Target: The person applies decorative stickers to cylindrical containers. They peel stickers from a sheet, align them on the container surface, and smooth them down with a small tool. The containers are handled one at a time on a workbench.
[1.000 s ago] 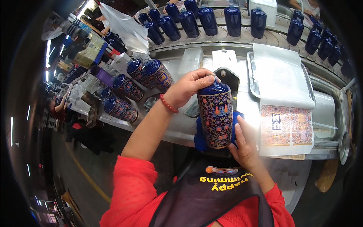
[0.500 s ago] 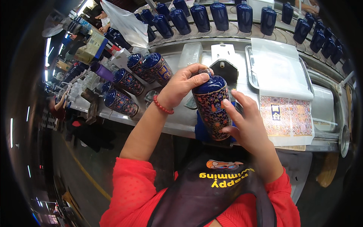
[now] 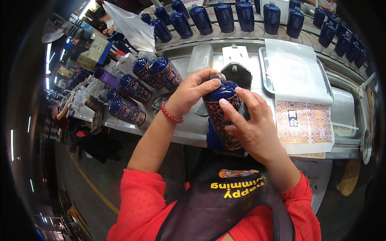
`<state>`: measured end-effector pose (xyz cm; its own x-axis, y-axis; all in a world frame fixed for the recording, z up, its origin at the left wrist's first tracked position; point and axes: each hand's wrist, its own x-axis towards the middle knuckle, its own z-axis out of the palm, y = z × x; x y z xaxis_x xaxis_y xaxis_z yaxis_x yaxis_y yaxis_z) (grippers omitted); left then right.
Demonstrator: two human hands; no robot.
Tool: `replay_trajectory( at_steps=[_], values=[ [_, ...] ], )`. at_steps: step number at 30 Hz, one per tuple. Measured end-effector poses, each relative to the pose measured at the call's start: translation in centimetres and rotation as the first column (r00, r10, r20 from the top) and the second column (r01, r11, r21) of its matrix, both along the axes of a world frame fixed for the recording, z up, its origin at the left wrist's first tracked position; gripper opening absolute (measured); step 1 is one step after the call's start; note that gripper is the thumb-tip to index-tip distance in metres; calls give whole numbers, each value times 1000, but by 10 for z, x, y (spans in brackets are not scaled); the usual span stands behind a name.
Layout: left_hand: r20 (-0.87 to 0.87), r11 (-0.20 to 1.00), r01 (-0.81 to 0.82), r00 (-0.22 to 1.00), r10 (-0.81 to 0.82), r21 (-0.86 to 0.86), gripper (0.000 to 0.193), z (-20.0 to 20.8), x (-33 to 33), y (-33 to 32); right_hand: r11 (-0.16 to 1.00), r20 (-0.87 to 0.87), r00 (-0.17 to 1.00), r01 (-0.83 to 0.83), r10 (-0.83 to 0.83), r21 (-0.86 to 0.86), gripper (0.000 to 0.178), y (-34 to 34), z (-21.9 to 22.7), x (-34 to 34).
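Observation:
A dark blue bottle (image 3: pixel 217 108) with a colourful floral pattern round its body stands tilted in front of me. My left hand (image 3: pixel 197 89) is closed round its neck, fingers and thumb gripping just under the mouth. Spread over the patterned side, my right hand (image 3: pixel 252 120) rests its fingertips on the bottle near the shoulder, fingers apart. Part of the bottle's right side is hidden behind that hand. A blue cloth or pad (image 3: pixel 214 136) shows beneath the bottle. To its right lies a printed floral sheet (image 3: pixel 303 122) on white backing paper.
Several finished-looking patterned bottles (image 3: pixel 134 88) stand on the metal bench to the left. Plain blue bottles (image 3: pixel 226 18) line a curved conveyor at the back. A metal tray (image 3: pixel 265 72) sits under translucent paper (image 3: pixel 295 68). A dark bracket (image 3: pixel 237 75) rises behind the held bottle.
My right hand has moved up and left across the bottle, its fingers now on the upper pattern and shoulder. My left hand keeps its grip. The plain bottles on the conveyor have shifted.

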<state>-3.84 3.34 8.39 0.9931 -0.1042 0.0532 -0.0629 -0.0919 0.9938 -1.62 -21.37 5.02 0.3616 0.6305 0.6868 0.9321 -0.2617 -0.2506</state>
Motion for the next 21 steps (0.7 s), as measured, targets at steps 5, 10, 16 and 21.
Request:
replay_trajectory(
  at_steps=[5,10,16,21],
  values=[
    [-7,1000,-8,1000,8,0,28,-1,1,0,998,-75,995,-61,61,5,80,-2,4,-6],
    [-10,1000,-9,1000,9,-7,27,-2,2,0,998,-114,993,-3,-4,-63,78,-2,4,-9],
    [-8,1000,-14,1000,14,-2,27,-2,1,0,998,-109,994,16,-22,-63,78,0,2,-8],
    [-9,1000,-10,1000,10,-28,28,-2,1,-1,998,-99,995,14,-20,-58,76,1,3,-9]
  ],
)
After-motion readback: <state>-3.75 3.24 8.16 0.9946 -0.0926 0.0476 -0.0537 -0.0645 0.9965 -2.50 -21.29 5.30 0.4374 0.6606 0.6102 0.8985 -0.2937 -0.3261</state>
